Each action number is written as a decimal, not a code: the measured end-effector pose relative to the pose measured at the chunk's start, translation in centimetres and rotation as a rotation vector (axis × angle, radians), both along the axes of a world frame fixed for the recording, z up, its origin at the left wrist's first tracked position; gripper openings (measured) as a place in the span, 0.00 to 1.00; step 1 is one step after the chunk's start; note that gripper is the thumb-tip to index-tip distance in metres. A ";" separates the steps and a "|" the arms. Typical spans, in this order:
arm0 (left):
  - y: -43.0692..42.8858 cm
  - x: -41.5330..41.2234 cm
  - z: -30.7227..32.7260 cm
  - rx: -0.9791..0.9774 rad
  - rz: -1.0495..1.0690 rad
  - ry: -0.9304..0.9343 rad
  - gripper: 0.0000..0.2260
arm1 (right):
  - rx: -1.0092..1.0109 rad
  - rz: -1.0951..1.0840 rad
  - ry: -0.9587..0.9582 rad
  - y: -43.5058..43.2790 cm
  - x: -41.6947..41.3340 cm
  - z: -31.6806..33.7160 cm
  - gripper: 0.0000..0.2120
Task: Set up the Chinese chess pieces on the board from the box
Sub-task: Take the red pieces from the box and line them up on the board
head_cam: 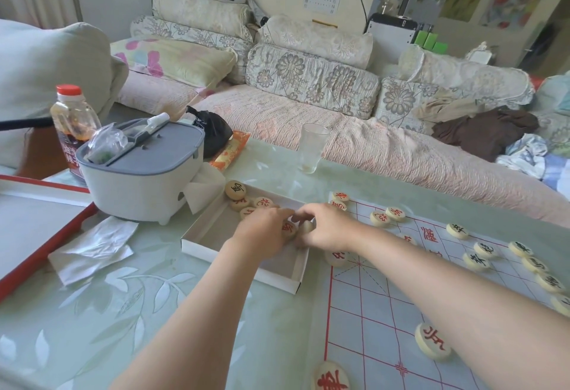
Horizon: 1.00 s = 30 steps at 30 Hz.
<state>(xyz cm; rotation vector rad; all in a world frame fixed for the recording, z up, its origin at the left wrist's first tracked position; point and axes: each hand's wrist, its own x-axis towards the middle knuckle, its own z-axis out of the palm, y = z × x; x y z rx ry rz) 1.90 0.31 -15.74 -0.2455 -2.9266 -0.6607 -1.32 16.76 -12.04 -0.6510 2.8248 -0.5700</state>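
Both hands meet inside the box (212,232) on the desk (123,312). The left hand (265,235) pinches a red-marked piece (289,229), and the right hand (328,229) curls round a pale piece (307,226). The board (370,312) lies to their right.

On the surface (108,312) I saw a white bin (142,186) with a grey lid, a red-capped sauce bottle (72,118) behind it, a clear glass (311,147) and crumpled paper (92,247); a floral sofa (311,78) stood beyond.
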 end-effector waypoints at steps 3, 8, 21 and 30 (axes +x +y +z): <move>0.0 -0.1 0.2 -0.014 0.030 -0.018 0.20 | -0.104 -0.025 0.010 0.2 -0.2 -0.5 0.11; -0.1 0.7 1.0 0.008 0.061 -0.017 0.17 | -0.450 -0.204 -0.045 0.4 0.4 0.5 0.21; 4.5 5.6 4.3 0.178 -0.030 0.020 0.19 | -0.705 -0.299 -0.439 8.4 7.5 1.9 0.13; 7.7 9.3 5.4 0.228 -0.025 -0.019 0.18 | -0.311 -0.160 -0.332 12.6 13.6 1.1 0.16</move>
